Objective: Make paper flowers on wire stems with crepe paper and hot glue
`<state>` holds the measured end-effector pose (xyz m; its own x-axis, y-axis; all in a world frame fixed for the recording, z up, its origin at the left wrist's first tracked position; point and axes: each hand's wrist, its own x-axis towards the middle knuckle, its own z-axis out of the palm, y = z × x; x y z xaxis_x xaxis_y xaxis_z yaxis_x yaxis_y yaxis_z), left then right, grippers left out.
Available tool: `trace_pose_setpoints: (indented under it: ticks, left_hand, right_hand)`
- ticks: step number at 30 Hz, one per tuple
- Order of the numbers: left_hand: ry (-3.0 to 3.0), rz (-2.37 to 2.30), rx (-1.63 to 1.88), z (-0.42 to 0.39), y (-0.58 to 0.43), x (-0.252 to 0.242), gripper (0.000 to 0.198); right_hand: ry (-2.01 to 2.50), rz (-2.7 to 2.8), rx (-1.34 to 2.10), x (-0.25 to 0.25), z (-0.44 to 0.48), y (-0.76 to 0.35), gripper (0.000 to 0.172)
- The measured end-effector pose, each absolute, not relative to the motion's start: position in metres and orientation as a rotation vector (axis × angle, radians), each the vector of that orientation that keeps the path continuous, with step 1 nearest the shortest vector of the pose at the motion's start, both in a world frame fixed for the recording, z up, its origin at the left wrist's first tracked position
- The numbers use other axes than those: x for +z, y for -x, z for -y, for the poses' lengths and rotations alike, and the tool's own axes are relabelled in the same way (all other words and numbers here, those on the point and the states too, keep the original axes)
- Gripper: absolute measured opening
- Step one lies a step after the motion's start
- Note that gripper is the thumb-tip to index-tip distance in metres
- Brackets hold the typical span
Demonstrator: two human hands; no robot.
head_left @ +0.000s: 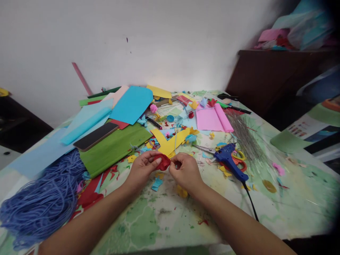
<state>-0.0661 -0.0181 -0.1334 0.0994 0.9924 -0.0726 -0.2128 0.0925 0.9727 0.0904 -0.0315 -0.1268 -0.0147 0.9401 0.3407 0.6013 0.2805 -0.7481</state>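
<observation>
My left hand (143, 166) and my right hand (184, 171) meet over the middle of the table (164, 216). Between their fingertips sits a small crumpled red paper piece (163, 162); both hands pinch it, the left thumb pressed on its left side. A thin wire rises from near my right fingers toward the yellow paper cutout (170, 141) just behind. Paper scraps lie under and around both hands.
A blue glue gun (230, 161) lies right of my hands over orange-handled scissors (239, 159), its black cord running to the front edge. A blue yarn bundle (45, 198) fills the left. A phone (95, 136) rests on green paper (114, 147). Pink paper (212, 118) and thin wires (244, 136) lie behind.
</observation>
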Motion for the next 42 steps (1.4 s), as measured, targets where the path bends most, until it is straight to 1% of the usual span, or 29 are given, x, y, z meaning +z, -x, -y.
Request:
trace_pose_setpoints:
  ticks: [3,8,15,20,30,33,39,42]
  left_hand:
    - [-1.01,-1.001,1.21,0.018,0.066,-0.13,0.03]
    - [-0.938,-0.989,1.202,0.018,0.066,-0.125,0.03]
    - [-0.868,-0.977,1.189,0.019,0.065,-0.124,0.03]
    - [-0.874,-0.967,1.192,0.017,0.066,-0.125,0.029]
    - [-0.948,-0.992,1.201,0.017,0.064,-0.129,0.028]
    - [-1.093,-1.046,1.199,0.017,0.066,-0.132,0.027]
    - [-1.708,-1.225,1.103,0.023,0.072,-0.131,0.023]
    - [-1.883,-1.289,1.079,0.026,0.074,-0.132,0.022]
  right_hand:
    - [1.468,1.635,0.485,-0.126,0.027,-0.094,0.011]
    - [1.424,1.543,0.592,-0.126,0.023,-0.098,0.011]
    - [1.302,1.642,0.609,-0.126,0.029,-0.096,0.021]
    - [1.298,1.726,0.667,-0.131,0.029,-0.093,0.012]
    - [1.376,1.764,0.583,-0.13,0.03,-0.093,0.011]
    - [1.383,1.714,0.55,-0.126,0.029,-0.094,0.011]
    - [1.273,1.706,0.569,-0.123,0.031,-0.095,0.012]
    - [1.246,1.756,0.549,-0.123,0.033,-0.095,0.013]
